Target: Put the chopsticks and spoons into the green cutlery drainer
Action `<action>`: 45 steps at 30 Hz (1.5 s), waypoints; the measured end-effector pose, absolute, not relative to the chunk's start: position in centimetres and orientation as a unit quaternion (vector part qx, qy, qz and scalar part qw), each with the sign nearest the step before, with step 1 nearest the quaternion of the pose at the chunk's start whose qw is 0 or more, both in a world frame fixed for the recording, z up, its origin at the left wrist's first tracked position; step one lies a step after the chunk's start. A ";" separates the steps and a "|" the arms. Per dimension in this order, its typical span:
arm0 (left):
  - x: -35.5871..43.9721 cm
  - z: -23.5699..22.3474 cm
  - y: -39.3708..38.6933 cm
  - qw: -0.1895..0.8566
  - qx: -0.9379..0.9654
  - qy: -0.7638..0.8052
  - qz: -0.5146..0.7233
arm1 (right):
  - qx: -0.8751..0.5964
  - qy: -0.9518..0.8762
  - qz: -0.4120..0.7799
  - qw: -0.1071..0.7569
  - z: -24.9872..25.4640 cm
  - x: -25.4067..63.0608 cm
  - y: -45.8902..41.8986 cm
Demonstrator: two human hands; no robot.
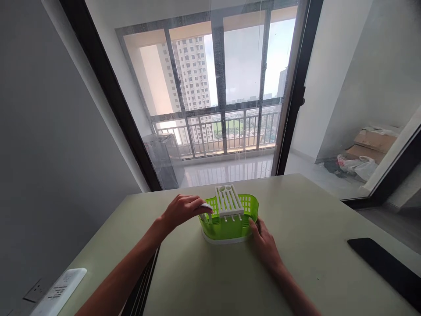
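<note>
Green plastic basket point(230, 226): perforated walls, scalloped rim, set on a white base tray point(223, 240). Stands upright on the pale table point(312, 228), near its far edge and roughly at the middle of its width.

White slotted rack insert point(229, 201): ribbed panel with two oval holes at its far end, lying across the top of the basket, tilted slightly, its short pegs pointing down over the rim.

Left hand point(180, 210): palm down at the basket's left rim, fingers curled over the edge and closed on a small white part there; what that part is cannot be made out.

Right hand point(265, 243): pressed against the basket's right wall, thumb touching the green plastic, fingers wrapping behind and partly hidden. Grasping the basket from the side.

Black flat device point(384, 267): lies on the table at the right, well apart from the basket.

White remote-like object point(61, 292): at the lower left corner, beside the table's edge.

Glass sliding door point(223, 87): behind the table, dark frame, with a balcony railing point(217, 131) and a high-rise block point(194, 70) beyond.

Cardboard boxes point(371, 145) and plastic bags point(357, 166): on the floor at the far right, by the wall.
</note>
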State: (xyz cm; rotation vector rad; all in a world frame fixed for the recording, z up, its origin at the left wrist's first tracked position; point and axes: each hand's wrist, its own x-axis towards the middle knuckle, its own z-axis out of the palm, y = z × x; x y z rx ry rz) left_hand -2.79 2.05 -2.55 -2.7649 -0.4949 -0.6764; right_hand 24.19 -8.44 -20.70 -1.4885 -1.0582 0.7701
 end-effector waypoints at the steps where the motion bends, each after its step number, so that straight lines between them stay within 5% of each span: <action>1: -3.0 -2.3 2.1 0.125 -0.946 -0.183 -0.236 | -0.627 -0.447 0.326 0.548 -20.7 24.2 -8.4; 6: -3.6 -1.8 2.7 0.060 -0.905 -0.296 -0.299 | -0.626 -0.448 0.327 0.548 -20.6 24.1 -8.5; 11: -3.9 -2.3 3.5 -0.131 -0.762 -0.480 -0.414 | -0.627 -0.449 0.320 0.550 -20.9 24.2 -8.3; 19: -6.4 -5.8 5.8 -0.314 -0.611 -0.592 -0.421 | -0.625 -0.449 0.326 0.549 -20.9 24.2 -8.4; 29: -13.4 -7.3 4.6 -0.448 -0.649 -0.596 -0.149 | -0.628 -0.448 0.329 0.545 -20.6 24.2 -8.5; 36: -14.7 -9.4 4.8 -0.393 -0.710 -0.580 0.079 | -0.625 -0.454 0.330 0.542 -20.7 24.2 -8.6; 45: -14.6 -11.8 4.6 -0.338 -0.760 -0.533 0.157 | -0.628 -0.455 0.327 0.541 -21.0 24.3 -8.6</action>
